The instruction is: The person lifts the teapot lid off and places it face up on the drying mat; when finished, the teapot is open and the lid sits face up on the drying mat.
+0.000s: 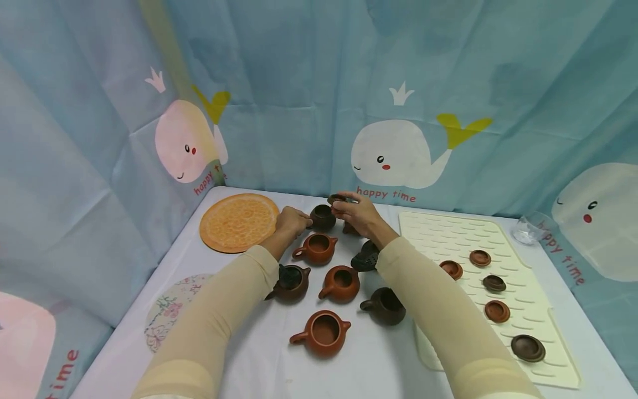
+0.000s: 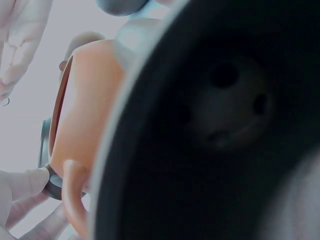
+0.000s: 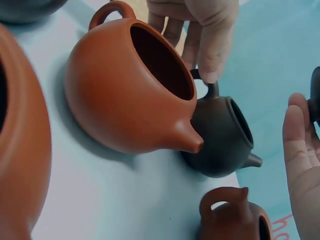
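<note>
At the back of the table, my left hand (image 1: pixel 291 221) pinches the handle of a dark brown teapot (image 1: pixel 323 220) whose top is uncovered. The right wrist view shows the thumb and fingers on that handle. Just right of the pot's mouth, my right hand (image 1: pixel 363 215) holds a small dark lid (image 1: pixel 336 198) by its knob, raised and tilted on edge. Closest to the left forearm is a reddish teapot (image 1: pixel 318 249) with no lid. Part of another reddish-brown teapot (image 1: pixel 350 228) shows below the right hand.
Several lidless teapots stand nearer, including a reddish one (image 1: pixel 325 333) and a dark one (image 1: pixel 386 306). Lids (image 1: pixel 497 311) lie on a cream tray (image 1: pixel 543 346) at right. An orange-slice mat (image 1: pixel 239 221), a floral mat (image 1: pixel 169 310) and a clear dish (image 1: pixel 526 231) lie around.
</note>
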The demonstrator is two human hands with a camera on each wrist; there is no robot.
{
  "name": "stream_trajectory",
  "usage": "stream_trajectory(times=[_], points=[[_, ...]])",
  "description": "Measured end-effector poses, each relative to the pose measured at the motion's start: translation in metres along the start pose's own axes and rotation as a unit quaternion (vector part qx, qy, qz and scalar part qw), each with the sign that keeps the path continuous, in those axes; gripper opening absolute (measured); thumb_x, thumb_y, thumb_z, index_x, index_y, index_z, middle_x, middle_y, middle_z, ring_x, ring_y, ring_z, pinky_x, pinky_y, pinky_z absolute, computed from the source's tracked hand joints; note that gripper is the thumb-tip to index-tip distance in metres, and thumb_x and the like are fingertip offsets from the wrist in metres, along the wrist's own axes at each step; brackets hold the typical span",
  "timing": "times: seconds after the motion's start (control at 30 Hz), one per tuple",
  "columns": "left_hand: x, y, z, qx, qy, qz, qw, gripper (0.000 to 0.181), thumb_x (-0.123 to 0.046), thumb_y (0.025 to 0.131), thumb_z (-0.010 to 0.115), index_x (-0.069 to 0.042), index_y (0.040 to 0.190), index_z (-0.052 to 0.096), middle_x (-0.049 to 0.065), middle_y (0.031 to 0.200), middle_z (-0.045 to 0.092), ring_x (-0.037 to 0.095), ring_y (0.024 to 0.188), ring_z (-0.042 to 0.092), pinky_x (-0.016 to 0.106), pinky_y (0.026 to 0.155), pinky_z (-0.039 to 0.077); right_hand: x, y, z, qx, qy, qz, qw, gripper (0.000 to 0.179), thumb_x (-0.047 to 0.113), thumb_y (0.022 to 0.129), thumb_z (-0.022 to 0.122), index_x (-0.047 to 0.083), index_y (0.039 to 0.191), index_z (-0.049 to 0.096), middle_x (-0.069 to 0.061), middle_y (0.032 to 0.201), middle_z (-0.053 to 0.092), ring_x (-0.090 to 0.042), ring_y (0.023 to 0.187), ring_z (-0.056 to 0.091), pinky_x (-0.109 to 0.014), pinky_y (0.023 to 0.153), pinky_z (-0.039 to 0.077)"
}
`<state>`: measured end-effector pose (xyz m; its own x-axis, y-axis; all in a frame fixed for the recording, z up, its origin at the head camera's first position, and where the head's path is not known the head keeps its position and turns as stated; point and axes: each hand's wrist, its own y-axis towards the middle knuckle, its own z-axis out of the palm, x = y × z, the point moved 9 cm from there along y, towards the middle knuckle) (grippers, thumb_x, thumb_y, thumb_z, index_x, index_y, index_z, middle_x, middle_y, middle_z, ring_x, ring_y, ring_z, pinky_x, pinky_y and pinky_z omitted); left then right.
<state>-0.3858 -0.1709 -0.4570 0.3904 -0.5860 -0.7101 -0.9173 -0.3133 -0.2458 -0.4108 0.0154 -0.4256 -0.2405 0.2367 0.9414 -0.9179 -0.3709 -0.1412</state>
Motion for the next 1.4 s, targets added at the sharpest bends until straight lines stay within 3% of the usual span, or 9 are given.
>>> stream_trajectory(times=[0.2,0.43,0.63,0.9,1.2,1.4], points=[[-0.001,-0.001,-0.001,0.005,0.005,0.003,1.0,0.018,-0.023,0.087,0.074,-0.014,0.102,0.078,0.003,0.094,0.07,0.02,0.069,0.054,0.029,0.047,0.042,0.011,-0.014,0.001,0.003,-0.062,0.001,0.9981,0.05,-0.004,0.088,0.067,0.005,0.134,0.052,-0.02,0.129,0.05,-0.03,0.107,0.058,-0.044,0.094,0.044],[-0.002,-0.002,-0.001,0.009,0.003,0.013,0.9999,0.018,-0.02,0.086,0.074,-0.013,0.102,0.078,0.003,0.093,0.07,0.02,0.069,0.054,0.029,0.049,0.042,0.03,-0.034,0.0,0.017,-0.174,-0.019,0.9843,0.051,0.001,0.086,0.067,0.013,0.134,0.055,-0.016,0.125,0.055,-0.028,0.105,0.057,-0.046,0.09,0.044],[0.0,0.0,0.0,0.009,0.004,0.009,0.9999,0.017,-0.021,0.087,0.073,-0.013,0.101,0.078,0.003,0.096,0.07,0.02,0.071,0.054,0.029,0.05,0.043,0.046,-0.049,-0.007,0.044,-0.193,-0.048,0.979,0.052,-0.002,0.083,0.066,0.008,0.133,0.055,-0.019,0.123,0.055,-0.029,0.105,0.056,-0.056,0.095,0.037],[-0.001,0.0,0.001,0.013,0.004,0.007,0.9999,0.019,-0.021,0.087,0.073,-0.011,0.103,0.077,0.005,0.095,0.069,0.021,0.071,0.054,0.03,0.051,0.043,0.066,-0.073,-0.023,0.042,-0.297,-0.064,0.9518,0.05,0.004,0.086,0.07,0.011,0.132,0.055,-0.013,0.123,0.057,-0.027,0.109,0.055,-0.048,0.093,0.041],[-0.002,0.001,0.001,0.01,-0.005,0.005,0.9999,0.019,-0.021,0.088,0.072,-0.011,0.104,0.076,0.005,0.095,0.069,0.02,0.069,0.054,0.03,0.051,0.043,0.084,-0.099,-0.043,0.042,-0.319,-0.086,0.9428,0.052,0.004,0.086,0.07,0.005,0.134,0.052,-0.017,0.121,0.057,-0.029,0.11,0.056,-0.041,0.088,0.047],[0.002,0.001,0.004,0.013,-0.007,-0.004,0.9999,0.019,-0.021,0.088,0.071,-0.012,0.105,0.076,0.005,0.096,0.068,0.02,0.069,0.054,0.03,0.051,0.044,0.09,-0.114,-0.056,0.045,-0.306,-0.102,0.9457,0.053,-0.001,0.086,0.07,0.001,0.135,0.05,-0.02,0.124,0.054,-0.031,0.11,0.058,-0.037,0.085,0.05]])
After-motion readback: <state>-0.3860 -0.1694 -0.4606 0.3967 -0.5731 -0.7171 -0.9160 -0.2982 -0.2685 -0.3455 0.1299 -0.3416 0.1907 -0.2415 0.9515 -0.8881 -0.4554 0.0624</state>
